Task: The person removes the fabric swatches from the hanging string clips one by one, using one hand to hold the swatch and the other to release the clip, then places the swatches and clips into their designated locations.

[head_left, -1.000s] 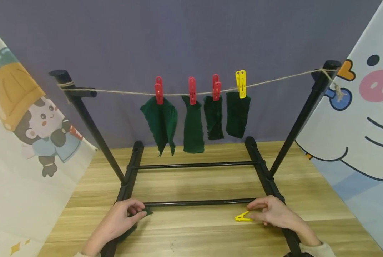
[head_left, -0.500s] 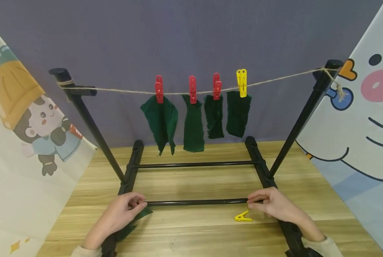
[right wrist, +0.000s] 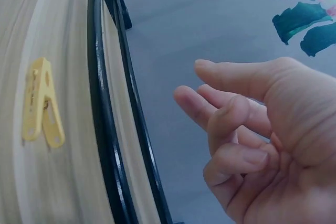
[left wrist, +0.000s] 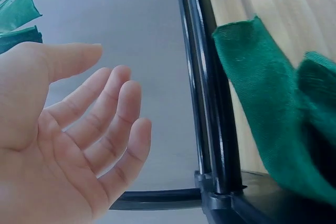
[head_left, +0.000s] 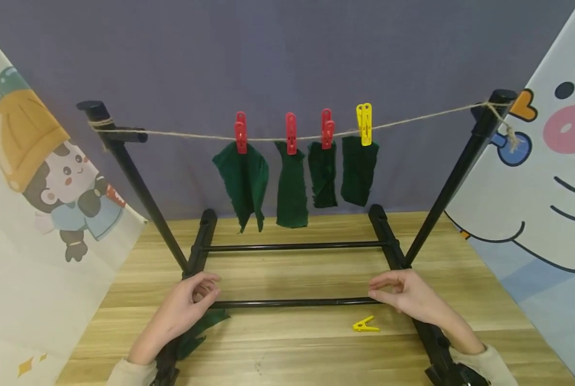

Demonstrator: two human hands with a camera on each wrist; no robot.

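Observation:
My left hand [head_left: 189, 305] hovers over the front left of a black rack, its fingers loosely bent and holding nothing. Below it a crumpled green cloth [left wrist: 257, 98] lies across the rack's left foot, partly hidden by the hand in the head view. On the right, my empty right hand [head_left: 408, 297] is raised near the end of the front bar [head_left: 292, 303], thumb and fingers apart. A yellow clothespin [head_left: 366, 324] lies on the table just in front of that bar, to the left of the right hand.
A twine line [head_left: 186, 133] runs between the rack's uprights. Three red clothespins [head_left: 240, 134] and a yellow one [head_left: 364, 124] hold several green cloths [head_left: 292, 193] on it. A purple-grey backdrop [head_left: 171, 53] stands behind, with cartoon panels at both sides.
The right hand has left the yellow clothespin lying on the table and risen away from it. My left hand has lifted off the green cloth, uncovering more of it.

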